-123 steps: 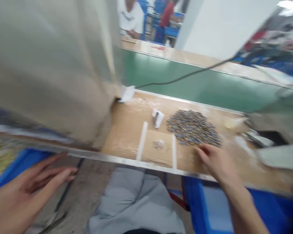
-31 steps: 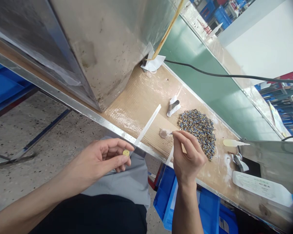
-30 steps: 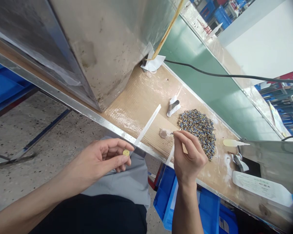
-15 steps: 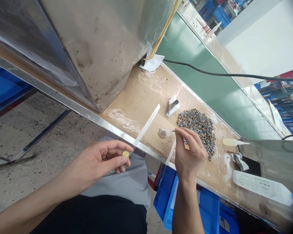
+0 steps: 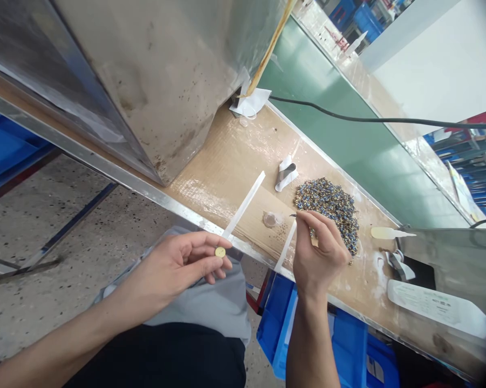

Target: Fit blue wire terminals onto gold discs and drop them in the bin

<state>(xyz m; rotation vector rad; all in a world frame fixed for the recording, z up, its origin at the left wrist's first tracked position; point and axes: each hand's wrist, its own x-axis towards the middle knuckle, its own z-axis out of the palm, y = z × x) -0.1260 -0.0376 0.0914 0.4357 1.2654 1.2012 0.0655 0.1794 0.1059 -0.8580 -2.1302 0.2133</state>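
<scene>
Between the thumb and fingers of my left hand (image 5: pixel 194 261) is a small round yellow disc (image 5: pixel 220 252) with tiny dark marks, held in front of the bench edge. My right hand (image 5: pixel 321 248) is closed in a pinch around a thin tool with a dark pointed tip (image 5: pixel 293 215); most of it is hidden in the fingers, so its kind is unclear. Left of that tip a small clear round dish (image 5: pixel 270 219) sits on a cardboard piece (image 5: pixel 253 229), with tiny specks scattered beside it. Behind my right hand lies a heap of small blue and brassy parts (image 5: pixel 327 199).
A large metal housing (image 5: pixel 153 81) stands at the left of the bench. A tape roll (image 5: pixel 286 173) lies near the heap. To the right are a pale dropper bottle (image 5: pixel 388 233) and a white bottle (image 5: pixel 437 304) on its side. Blue bins (image 5: pixel 275 334) sit below the bench edge.
My left hand has moved slightly right with the yellow disc, whose face is turned more toward me. My right hand has shifted a little right, its tool tip now farther from the clear dish.
</scene>
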